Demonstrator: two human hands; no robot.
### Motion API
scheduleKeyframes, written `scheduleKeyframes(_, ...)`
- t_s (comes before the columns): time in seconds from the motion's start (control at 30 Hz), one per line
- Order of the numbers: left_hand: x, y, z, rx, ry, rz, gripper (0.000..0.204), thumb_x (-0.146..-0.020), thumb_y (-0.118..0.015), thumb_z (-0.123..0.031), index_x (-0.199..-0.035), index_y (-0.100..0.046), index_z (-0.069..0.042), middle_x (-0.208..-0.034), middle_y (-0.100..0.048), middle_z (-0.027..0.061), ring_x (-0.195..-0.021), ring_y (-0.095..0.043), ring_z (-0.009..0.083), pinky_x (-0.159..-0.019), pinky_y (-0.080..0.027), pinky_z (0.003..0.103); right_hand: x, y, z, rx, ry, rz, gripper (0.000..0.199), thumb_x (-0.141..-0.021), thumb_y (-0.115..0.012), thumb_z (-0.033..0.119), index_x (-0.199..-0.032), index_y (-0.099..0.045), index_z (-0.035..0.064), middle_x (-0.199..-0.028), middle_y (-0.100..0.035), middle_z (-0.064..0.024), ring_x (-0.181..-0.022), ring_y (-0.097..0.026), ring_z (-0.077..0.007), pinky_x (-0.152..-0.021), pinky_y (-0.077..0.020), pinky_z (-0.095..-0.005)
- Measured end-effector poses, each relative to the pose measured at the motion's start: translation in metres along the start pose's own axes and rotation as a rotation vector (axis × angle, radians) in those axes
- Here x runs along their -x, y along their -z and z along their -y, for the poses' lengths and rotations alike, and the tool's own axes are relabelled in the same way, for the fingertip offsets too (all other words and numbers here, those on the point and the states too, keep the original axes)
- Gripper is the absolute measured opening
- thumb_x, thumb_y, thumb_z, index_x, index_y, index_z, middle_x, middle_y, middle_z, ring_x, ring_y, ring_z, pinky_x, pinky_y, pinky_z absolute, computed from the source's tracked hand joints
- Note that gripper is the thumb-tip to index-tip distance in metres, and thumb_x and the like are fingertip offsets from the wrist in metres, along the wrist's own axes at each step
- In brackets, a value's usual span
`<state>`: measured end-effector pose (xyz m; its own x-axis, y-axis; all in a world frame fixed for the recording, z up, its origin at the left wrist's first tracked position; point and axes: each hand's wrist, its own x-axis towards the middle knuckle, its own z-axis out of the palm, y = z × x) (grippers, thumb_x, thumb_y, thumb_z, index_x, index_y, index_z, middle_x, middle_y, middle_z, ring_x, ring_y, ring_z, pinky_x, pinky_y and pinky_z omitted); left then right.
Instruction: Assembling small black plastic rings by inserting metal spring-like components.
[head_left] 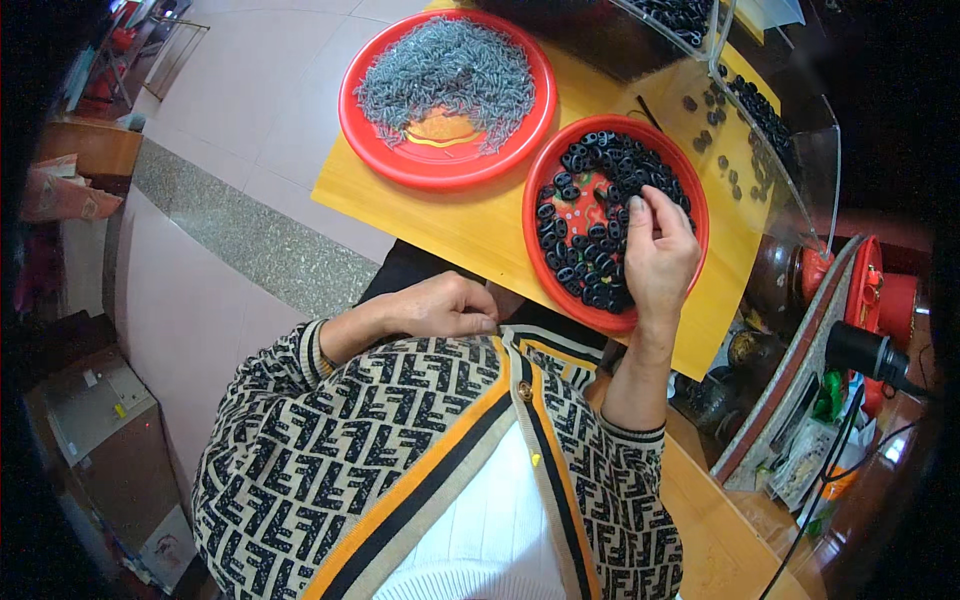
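Observation:
My right hand [660, 250] reaches into a red round tray [534, 240] of small black oval pieces with holes [600, 262]. Its thumb and fingers come together in a pinch right above the pieces; whatever lies between the fingertips blends into the black heap. Close to my body, near the table's front edge, my left hand [445, 303] is curled closed, its fingertips turned under and hidden. Farther off to the left, a second red round tray [362, 142] holds a heap of small grey metal pieces that look like springs [450, 75].
Both trays stand on a yellow tabletop [440, 215]. A clear plastic bin [800, 175] with more black pieces is at the back right. To the right are a black cylindrical device [866, 352] with a cable and cluttered goods. A cardboard box [100, 420] stands on the floor at left.

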<state>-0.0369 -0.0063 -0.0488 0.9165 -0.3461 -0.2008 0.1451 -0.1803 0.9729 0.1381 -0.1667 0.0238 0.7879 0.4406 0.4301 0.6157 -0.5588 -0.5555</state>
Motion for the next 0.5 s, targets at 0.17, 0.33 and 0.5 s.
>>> scheduleKeyframes(0.17, -0.004, -0.011, 0.029, -0.294, -0.063, -0.146, 0.016, -0.075, -0.056, -0.012, -0.084, -0.06, 0.0, -0.075, -0.059, 0.0167, -0.071, -0.059, 0.0289, -0.065, -0.046, 0.035, 0.022, 0.016, -0.005, -0.039, -0.094, -0.02, 0.015, -0.077, -0.059, 0.006, -0.088, -0.06, -0.0043, -0.08, -0.06, -0.0162, -0.067, -0.058, -0.0246, -0.061, -0.0463, -0.0305)
scheduleKeyframes(0.33, -0.012, -0.013, 0.035, -0.322, -0.107, -0.046, 0.016, -0.076, -0.052, -0.012, -0.082, -0.06, 0.0, -0.076, -0.058, 0.0207, -0.075, -0.057, 0.0349, -0.066, -0.045, 0.04, 0.059, 0.03, -0.015, -0.043, -0.203, -0.055, 0.012, -0.077, -0.058, 0.003, -0.087, -0.06, -0.0046, -0.078, -0.06, -0.0138, -0.066, -0.057, -0.0193, -0.06, -0.0454, -0.0273)
scheduleKeyframes(0.5, 0.001, -0.017, 0.036, -0.413, 0.033, 0.163, 0.022, -0.079, -0.047, -0.018, -0.082, -0.058, 0.001, -0.076, -0.057, 0.0227, -0.076, -0.055, 0.0367, -0.067, -0.044, 0.042, 0.089, 0.048, 0.013, -0.527, -0.537, 0.023, 0.007, -0.077, -0.057, 0.001, -0.083, -0.059, -0.0022, -0.075, -0.058, -0.0046, -0.065, -0.052, -0.0091, -0.058, -0.0425, -0.0218)
